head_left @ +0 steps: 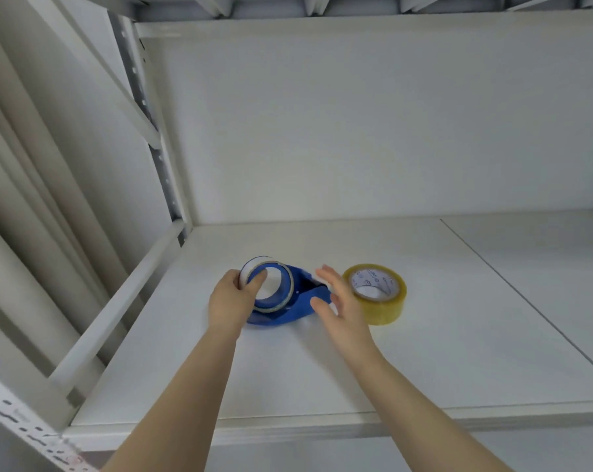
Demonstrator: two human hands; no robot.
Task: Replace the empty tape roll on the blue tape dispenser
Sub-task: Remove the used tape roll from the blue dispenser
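Observation:
The blue tape dispenser [300, 301] lies on the white shelf board [322, 369], with a nearly empty roll, a white core [249, 269], on its blue hub. My left hand [232, 299] grips that roll at its left rim, with the thumb hooked inside the ring. My right hand [339, 301] hovers open just right of the dispenser's tail, fingers spread and holding nothing. A full roll of yellowish clear tape [380, 303] lies flat on the shelf right behind my right hand, partly covered by it.
The shelf sits in a white metal rack. A side rail [118, 311] and a perforated upright [159, 158] run along the left. The back panel [356, 131] closes the rear. A seam [527, 301] splits the board on the right. Pale curtains hang at the far left.

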